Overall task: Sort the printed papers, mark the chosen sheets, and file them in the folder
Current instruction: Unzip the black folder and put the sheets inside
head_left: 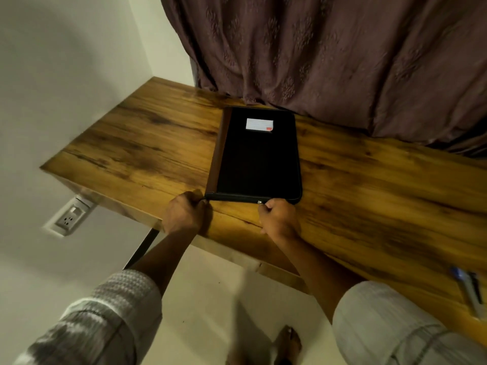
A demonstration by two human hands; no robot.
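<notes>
While the left hand [185,212] is gripping the near left corner of the folder [257,159], the right hand [276,217] is pinching the zip pull [259,202] on the near edge. The step is likely going best with the corner braced and the slider drawn steadily along the track. The folder is lying flat on the worktop [131,143], just beyond both hands.

A single wide-angle camera on the person's head looks forward and steeply down onto the bench [131,143], close above its near edge. The folder [259,159] sits mid-frame; the curtain [342,61] fills the top, the floor [210,299] and a foot [287,343] the bottom. Straight lines bow toward the frame's edges.
</notes>
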